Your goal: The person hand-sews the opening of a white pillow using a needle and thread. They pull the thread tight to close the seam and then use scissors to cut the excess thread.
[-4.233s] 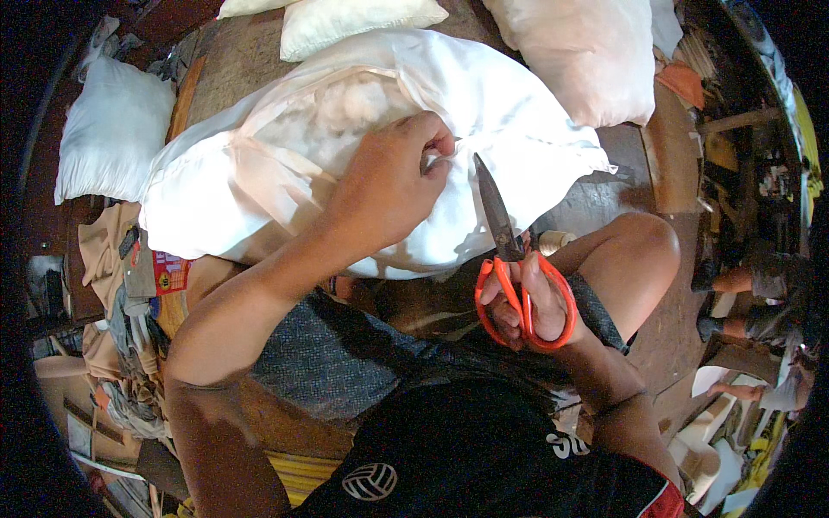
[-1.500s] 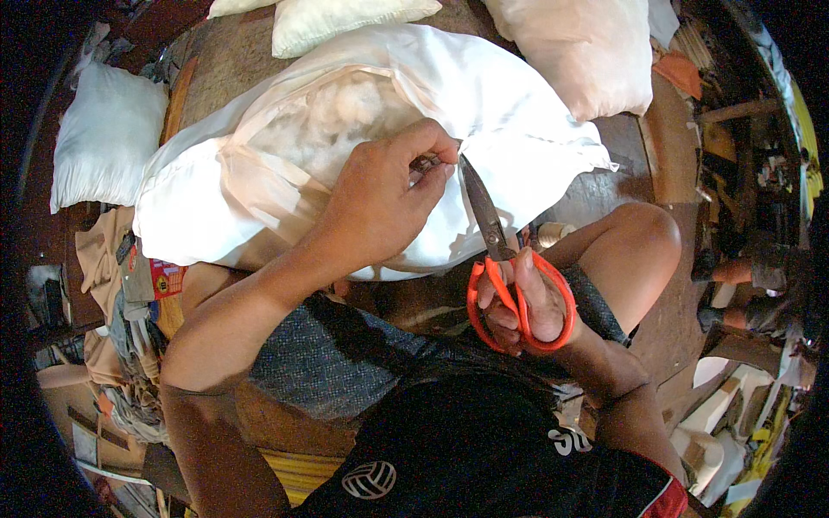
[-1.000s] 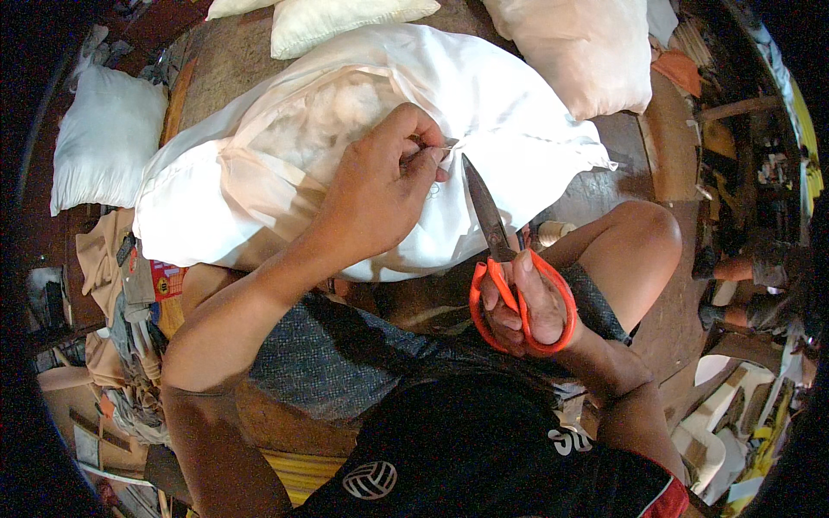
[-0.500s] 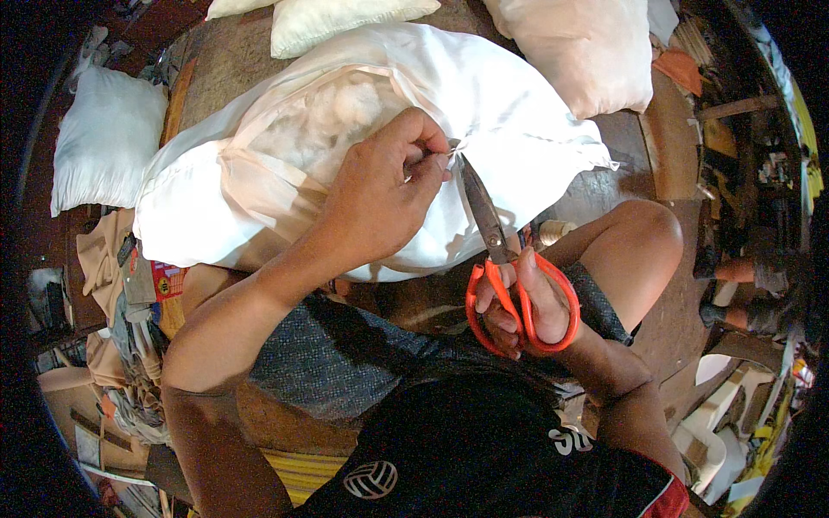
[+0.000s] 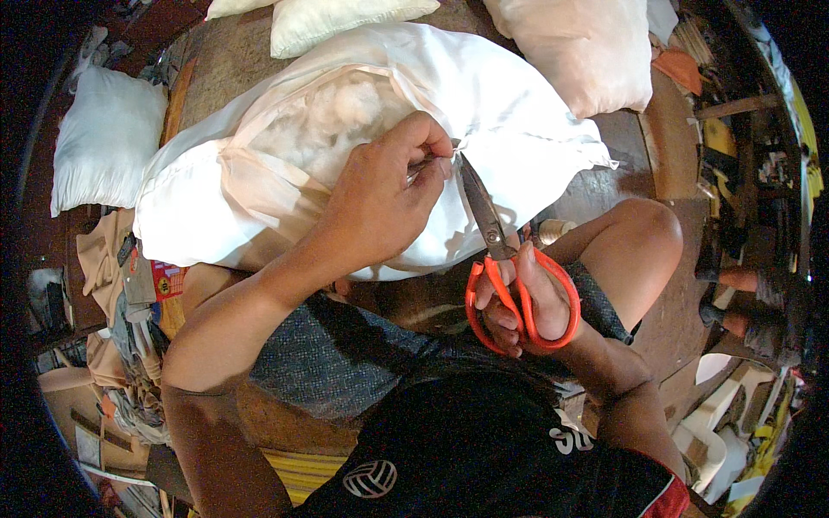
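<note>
A large white pillow [image 5: 505, 91] lies across my lap, its cover gaping at the left of its middle so that fluffy fiber stuffing [image 5: 332, 112] shows. My left hand [image 5: 384, 194] is closed in a pinch over the pillow, holding a thin white thread [image 5: 457, 148] at the edge of the gap. My right hand [image 5: 544, 298] is shut on a pair of scissors [image 5: 477, 203] with red-orange handles. Its dark blades point up and away, nearly together, with their tips beside the thread and my left fingertips. Part of the thread is hidden in my left fingers.
Other stuffed pillows lie around: a white one [image 5: 110, 138] at the left, a pale one [image 5: 350, 19] at the back and a pinkish one [image 5: 587, 52] at the back right. A thread spool [image 5: 555, 230] sits by my right knee. Cloth scraps [image 5: 104, 263] pile at the left.
My left hand has shifted very slightly right at the scissor tips. The scissors and the pillow stay almost as they were.
</note>
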Tool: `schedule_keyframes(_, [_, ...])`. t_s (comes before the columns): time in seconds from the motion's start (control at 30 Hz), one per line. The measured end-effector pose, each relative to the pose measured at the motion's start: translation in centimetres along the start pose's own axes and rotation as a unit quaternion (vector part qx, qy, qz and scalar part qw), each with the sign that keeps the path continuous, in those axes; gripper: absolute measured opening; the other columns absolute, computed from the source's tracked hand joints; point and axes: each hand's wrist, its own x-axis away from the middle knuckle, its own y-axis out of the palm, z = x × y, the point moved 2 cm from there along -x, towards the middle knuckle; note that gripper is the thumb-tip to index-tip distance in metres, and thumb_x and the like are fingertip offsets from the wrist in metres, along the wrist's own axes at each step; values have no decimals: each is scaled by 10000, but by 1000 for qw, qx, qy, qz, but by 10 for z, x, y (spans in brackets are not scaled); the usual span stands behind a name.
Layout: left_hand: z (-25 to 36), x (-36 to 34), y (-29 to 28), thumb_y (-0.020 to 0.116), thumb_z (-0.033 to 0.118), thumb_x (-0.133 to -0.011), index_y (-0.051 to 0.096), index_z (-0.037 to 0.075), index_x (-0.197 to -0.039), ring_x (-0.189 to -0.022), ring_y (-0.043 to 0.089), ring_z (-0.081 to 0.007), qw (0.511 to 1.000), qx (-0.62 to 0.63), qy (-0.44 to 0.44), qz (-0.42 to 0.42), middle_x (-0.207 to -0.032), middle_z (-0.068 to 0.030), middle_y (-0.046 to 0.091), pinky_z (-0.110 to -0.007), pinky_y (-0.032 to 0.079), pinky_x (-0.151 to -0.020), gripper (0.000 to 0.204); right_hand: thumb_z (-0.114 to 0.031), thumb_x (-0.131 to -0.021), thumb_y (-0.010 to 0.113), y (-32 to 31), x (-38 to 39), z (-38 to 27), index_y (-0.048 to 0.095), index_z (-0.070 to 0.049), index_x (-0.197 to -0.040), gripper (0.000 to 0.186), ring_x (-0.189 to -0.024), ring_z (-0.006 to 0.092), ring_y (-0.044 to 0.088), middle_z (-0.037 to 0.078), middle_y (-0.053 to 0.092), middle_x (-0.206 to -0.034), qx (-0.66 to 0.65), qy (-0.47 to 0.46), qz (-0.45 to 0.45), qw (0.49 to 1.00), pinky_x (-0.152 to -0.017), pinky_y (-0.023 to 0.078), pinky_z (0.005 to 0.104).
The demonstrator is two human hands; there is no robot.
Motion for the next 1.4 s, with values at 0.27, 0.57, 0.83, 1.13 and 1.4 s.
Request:
schedule_keyframes(0.27, [3, 0, 0, 573, -20, -957, 560, -14, -1063, -963, 711, -200, 1000, 2, 0, 0, -997, -102, 650, -305, 563, -809, 107, -664, -1031, 255, 1, 1, 0, 631, -25, -906, 752, -388, 152, 400, 22, 410, -529, 27, -20, 6, 999, -364, 369, 311])
schedule_keyframes(0.57, [-1, 0, 3, 618, 63, -915, 574, 10, -1014, -835, 727, -340, 999, 30, 21, 40, -861, -195, 706, -406, 551, -723, 121, -689, -1018, 250, 2, 0, -1, 636, -42, -919, 760, -379, 153, 389, 18, 398, -525, 8, -10, -2, 1000, -359, 368, 311])
schedule_keyframes(0.83, [4, 1, 3, 609, 64, -925, 566, 38, -1023, -816, 714, -364, 999, -22, 39, 30, -857, -182, 705, -428, 540, -710, 110, -746, -987, 204, -3, 2, 0, 612, -64, -900, 799, -384, 132, 392, 1, 392, -525, -26, 19, -14, 999, -352, 350, 293])
schedule_keyframes(1.13, [5, 1, 1, 577, 9, -961, 557, -4, -1064, -929, 709, -209, 1000, -18, -2, -8, -981, -110, 665, -322, 546, -801, 106, -718, -1005, 215, -2, 4, 1, 562, -74, -862, 745, -385, 113, 387, -12, 378, -528, 6, 12, 11, 1000, -344, 334, 274])
schedule_keyframes(1.4, [-7, -2, 3, 583, 16, -953, 525, -6, -1015, -819, 726, -244, 996, 74, 20, 35, -842, -143, 662, -361, 548, -704, 88, -702, -1014, 226, -1, 4, 2, 569, -70, -867, 734, -389, 116, 371, -10, 390, -535, 11, 11, 17, 1000, -353, 331, 273])
